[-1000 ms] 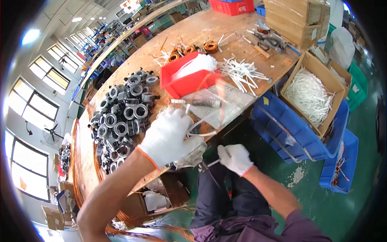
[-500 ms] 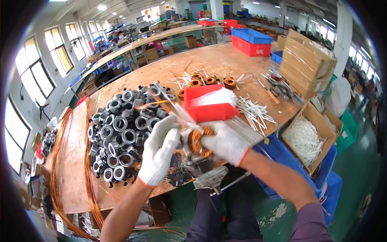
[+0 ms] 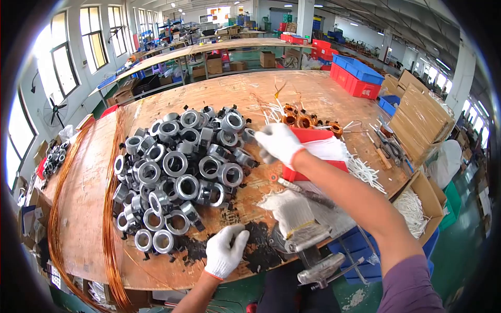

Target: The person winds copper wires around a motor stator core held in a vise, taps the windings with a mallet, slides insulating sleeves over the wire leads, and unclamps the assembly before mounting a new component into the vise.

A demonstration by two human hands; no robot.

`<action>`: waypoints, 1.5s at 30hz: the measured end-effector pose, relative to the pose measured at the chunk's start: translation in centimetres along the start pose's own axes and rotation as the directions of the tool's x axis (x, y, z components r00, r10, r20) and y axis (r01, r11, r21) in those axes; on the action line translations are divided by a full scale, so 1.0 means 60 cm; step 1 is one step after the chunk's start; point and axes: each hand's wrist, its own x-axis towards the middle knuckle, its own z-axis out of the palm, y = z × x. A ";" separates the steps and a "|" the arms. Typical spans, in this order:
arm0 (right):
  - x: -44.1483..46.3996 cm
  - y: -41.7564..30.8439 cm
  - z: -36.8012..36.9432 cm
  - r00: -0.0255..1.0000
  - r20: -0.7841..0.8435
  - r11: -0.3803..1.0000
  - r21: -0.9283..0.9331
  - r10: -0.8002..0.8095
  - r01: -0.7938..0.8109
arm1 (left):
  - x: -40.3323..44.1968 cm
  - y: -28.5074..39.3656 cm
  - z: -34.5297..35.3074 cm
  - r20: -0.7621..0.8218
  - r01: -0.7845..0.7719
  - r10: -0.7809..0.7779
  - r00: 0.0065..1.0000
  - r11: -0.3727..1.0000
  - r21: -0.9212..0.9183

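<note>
Both my hands wear white gloves. My left hand (image 3: 225,251) hovers by the table's near edge, over a black-stained patch; its thumb and fingers are apart with nothing between them. My right hand (image 3: 281,145) reaches to the right side of a pile of grey ring cores (image 3: 175,163). Its fingers point left with their tips at a grey ring, partly hidden; I see no firm hold. Below that arm, a bench vise (image 3: 308,241) with a whitish wrapped top stands at the edge. Copper-wound ring coils (image 3: 305,121) lie behind the red bin (image 3: 316,134).
White sticks (image 3: 365,175) lie right of the red bin, with pliers and hand tools (image 3: 391,148) beyond. Copper wire bundles (image 3: 108,208) run down the left. A cardboard box of white pieces (image 3: 412,211) stands at right. Stacked bins (image 3: 357,75) sit at the back.
The copper-wound coil has left my hands. My right hand has moved to the core pile, my left down to the near edge. The view has shifted, and the vise now shows unobstructed at its top.
</note>
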 end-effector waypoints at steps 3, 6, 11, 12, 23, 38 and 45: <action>0.165 0.042 0.069 0.976 -0.187 0.971 -0.230 -0.108 0.063 | 0.001 -0.009 -0.002 -0.009 -0.028 0.028 1.000 1.000 -0.005; 0.214 0.022 0.120 0.973 -0.200 0.992 0.070 0.115 -0.103 | 0.002 -0.011 0.000 -0.002 -0.035 0.035 0.999 0.998 0.046; 0.283 0.071 0.125 0.953 -0.131 0.857 0.484 0.272 -0.178 | 0.004 -0.007 0.003 -0.014 -0.044 0.045 0.999 0.996 0.083; 0.247 0.056 0.122 0.962 -0.116 0.858 0.488 0.247 -0.161 | 0.003 -0.008 0.003 -0.006 -0.059 0.060 0.998 0.995 0.079; -0.223 0.015 -0.001 0.997 0.076 0.997 -0.067 -0.025 0.030 | -0.001 -0.015 -0.005 0.100 -0.029 0.040 0.994 0.993 -0.112; -0.635 0.247 -0.044 0.740 -0.522 0.900 -0.338 -0.424 0.277 | -0.020 0.273 0.074 0.348 0.104 0.073 0.935 0.880 -0.464; -0.693 0.268 0.146 0.971 0.164 0.646 -0.725 -0.173 0.238 | -0.016 0.251 0.096 0.339 0.026 0.113 0.934 0.925 -0.380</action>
